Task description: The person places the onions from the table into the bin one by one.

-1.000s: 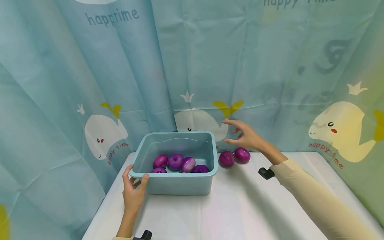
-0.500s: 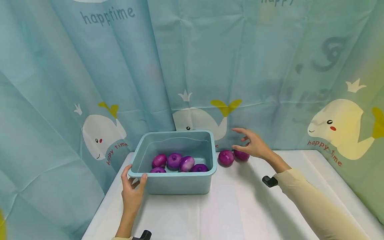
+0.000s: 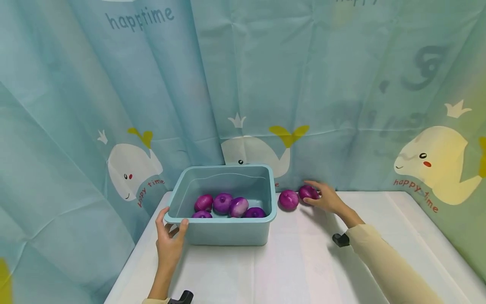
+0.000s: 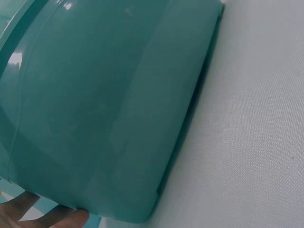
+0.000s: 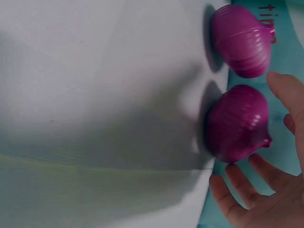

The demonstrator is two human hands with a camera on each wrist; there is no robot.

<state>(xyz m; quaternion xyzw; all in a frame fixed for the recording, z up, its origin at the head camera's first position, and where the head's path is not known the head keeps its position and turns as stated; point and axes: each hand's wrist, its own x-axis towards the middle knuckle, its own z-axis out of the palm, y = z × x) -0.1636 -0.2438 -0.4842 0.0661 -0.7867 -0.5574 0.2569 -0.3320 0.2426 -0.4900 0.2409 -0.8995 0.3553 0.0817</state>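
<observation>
A light blue plastic bin [image 3: 228,233] stands on the table with several purple onions inside, among them a pale-streaked onion [image 3: 238,207]. My left hand [image 3: 169,245] grips the bin's near left corner, thumb on the front wall and fingers round the side; the left wrist view shows those fingertips [image 4: 76,219] against the wall. To the right of the bin, my right hand [image 3: 327,200] spreads thumb and fingers around the farther onion [image 3: 308,192]. In the right wrist view a gap shows between the thumb and this onion [image 5: 237,123], while the fingertips are right at its other side.
A second loose onion [image 3: 288,200] sits between the bin and the right hand's onion. The white-covered table [image 3: 288,266] ends at a blue curtain [image 3: 341,105] printed with whales, close behind the bin and loose onions.
My right hand has come down from above and moved right, to the farther loose onion. The left hand stays at the bin's corner, and the bin has not moved.
</observation>
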